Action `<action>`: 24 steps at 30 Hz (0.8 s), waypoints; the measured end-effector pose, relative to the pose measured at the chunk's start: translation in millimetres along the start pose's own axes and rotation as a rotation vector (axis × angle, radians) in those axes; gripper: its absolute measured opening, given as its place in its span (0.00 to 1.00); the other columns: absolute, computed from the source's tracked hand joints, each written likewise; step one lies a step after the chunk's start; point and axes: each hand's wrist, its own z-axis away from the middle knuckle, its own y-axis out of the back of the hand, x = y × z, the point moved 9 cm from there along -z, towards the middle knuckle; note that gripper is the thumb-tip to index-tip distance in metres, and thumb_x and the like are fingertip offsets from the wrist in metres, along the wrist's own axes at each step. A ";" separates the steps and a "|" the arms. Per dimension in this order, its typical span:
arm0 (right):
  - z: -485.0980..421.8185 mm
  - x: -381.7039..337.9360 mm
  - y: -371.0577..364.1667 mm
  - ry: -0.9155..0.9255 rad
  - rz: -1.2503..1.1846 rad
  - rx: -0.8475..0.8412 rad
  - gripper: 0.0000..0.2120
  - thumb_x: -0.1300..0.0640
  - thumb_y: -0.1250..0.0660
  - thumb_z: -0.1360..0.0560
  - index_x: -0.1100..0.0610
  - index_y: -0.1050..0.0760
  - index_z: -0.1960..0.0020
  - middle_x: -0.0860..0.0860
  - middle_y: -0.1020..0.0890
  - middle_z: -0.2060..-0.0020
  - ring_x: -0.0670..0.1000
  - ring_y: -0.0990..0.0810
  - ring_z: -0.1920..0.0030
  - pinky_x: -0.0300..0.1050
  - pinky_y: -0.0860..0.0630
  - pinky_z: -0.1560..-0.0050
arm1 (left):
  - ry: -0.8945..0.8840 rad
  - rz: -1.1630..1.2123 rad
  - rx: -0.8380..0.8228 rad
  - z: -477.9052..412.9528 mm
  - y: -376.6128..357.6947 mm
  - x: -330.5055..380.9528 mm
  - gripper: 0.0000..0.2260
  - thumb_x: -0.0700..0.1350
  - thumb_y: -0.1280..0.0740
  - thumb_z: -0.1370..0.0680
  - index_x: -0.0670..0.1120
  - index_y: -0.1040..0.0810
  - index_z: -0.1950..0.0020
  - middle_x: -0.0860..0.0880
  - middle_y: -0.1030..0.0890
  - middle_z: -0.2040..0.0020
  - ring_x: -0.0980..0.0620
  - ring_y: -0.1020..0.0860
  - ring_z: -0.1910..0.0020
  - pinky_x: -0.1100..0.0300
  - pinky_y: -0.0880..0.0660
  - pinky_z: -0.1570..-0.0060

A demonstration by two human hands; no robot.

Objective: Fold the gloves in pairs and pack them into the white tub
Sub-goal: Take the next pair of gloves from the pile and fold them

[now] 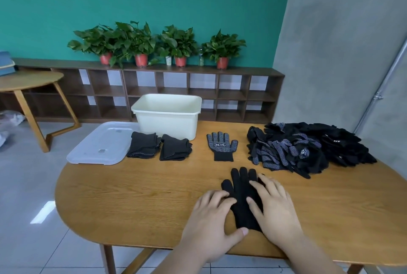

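- Two hands are flattening one black glove [242,194] near the near edge of the counter [132,196]. Our left hand [213,214] is pressing open and spread on its left side, and our right hand [275,205] is lying flat over its right side. Neither is gripping.
- A dotted glove [222,148] is lying palm-up farther off, well apart, between the white tub [167,117] and the loose pile [308,148].
- Two folded pairs [144,144] are sitting just in front of the tub, beside a clear lid [103,143].
- We are judging the risks:
  - Sliding palms may be bunching the knit rather than smoothing it.
  - A pull towards us could be dragging the cuff over the edge.
  - Reaching into the tangled pile could be snagging extra gloves.
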 end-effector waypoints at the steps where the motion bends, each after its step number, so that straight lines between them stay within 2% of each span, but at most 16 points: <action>1: 6.8 3.0 0.4 0.031 0.086 -0.016 0.23 0.39 0.42 0.16 0.47 0.28 0.25 0.46 0.33 0.22 0.54 0.38 0.21 0.58 0.32 0.26 | 0.013 0.000 0.007 -0.5 0.7 -1.0 0.36 0.75 0.45 0.22 0.59 0.39 0.18 0.62 0.41 0.22 0.57 0.48 0.21 0.52 0.45 0.20; 3: 17.9 9.8 8.0 0.040 0.107 -0.014 0.25 0.39 0.40 0.17 0.46 0.30 0.23 0.45 0.36 0.20 0.54 0.41 0.19 0.59 0.33 0.25 | 0.036 0.009 0.012 -1.4 0.5 -3.1 0.37 0.74 0.46 0.21 0.58 0.42 0.17 0.61 0.43 0.21 0.57 0.49 0.20 0.52 0.46 0.19; 6: 26.9 11.7 15.7 0.048 0.008 -0.014 0.24 0.39 0.36 0.19 0.44 0.28 0.24 0.42 0.34 0.21 0.51 0.39 0.20 0.56 0.32 0.25 | 0.022 0.038 0.021 0.0 -0.9 -4.1 0.33 0.72 0.44 0.20 0.61 0.43 0.18 0.62 0.43 0.20 0.57 0.52 0.18 0.52 0.47 0.19; 10: 27.9 2.0 12.8 0.101 -0.023 -0.053 0.21 0.36 0.39 0.19 0.41 0.24 0.29 0.37 0.32 0.24 0.45 0.37 0.22 0.53 0.28 0.29 | -0.061 0.093 0.044 3.6 0.1 -2.1 0.19 0.66 0.39 0.18 0.65 0.27 0.29 0.67 0.36 0.25 0.62 0.46 0.21 0.56 0.42 0.23; 12: 28.5 1.7 19.7 0.107 -0.084 -0.016 0.18 0.37 0.36 0.19 0.41 0.20 0.34 0.36 0.29 0.27 0.44 0.34 0.24 0.53 0.26 0.31 | -0.076 0.110 0.057 4.6 -0.7 -2.5 0.15 0.64 0.38 0.18 0.64 0.22 0.34 0.68 0.33 0.29 0.65 0.42 0.25 0.56 0.40 0.25; 16: 35.4 -3.5 29.7 0.179 -0.220 0.009 0.08 0.38 0.28 0.23 0.38 0.17 0.47 0.31 0.23 0.39 0.42 0.27 0.33 0.51 0.24 0.38 | -0.047 0.143 0.095 5.2 0.8 -6.8 0.12 0.62 0.37 0.17 0.63 0.20 0.38 0.68 0.30 0.29 0.66 0.39 0.27 0.58 0.40 0.27; 19: 36.8 -6.3 23.7 0.203 -0.239 -0.061 0.12 0.33 0.28 0.26 0.37 0.17 0.47 0.30 0.23 0.42 0.41 0.27 0.34 0.51 0.24 0.39 | -0.016 0.172 0.103 4.8 2.3 -9.9 0.11 0.60 0.37 0.16 0.62 0.18 0.39 0.67 0.28 0.28 0.65 0.37 0.26 0.57 0.40 0.25; 24: 38.3 -6.2 28.0 0.209 -0.267 -0.027 0.10 0.37 0.25 0.26 0.38 0.14 0.47 0.29 0.21 0.42 0.41 0.25 0.34 0.50 0.22 0.40 | 0.044 0.245 0.135 8.2 3.0 -14.6 0.07 0.57 0.33 0.17 0.61 0.16 0.43 0.67 0.27 0.28 0.62 0.33 0.27 0.57 0.38 0.26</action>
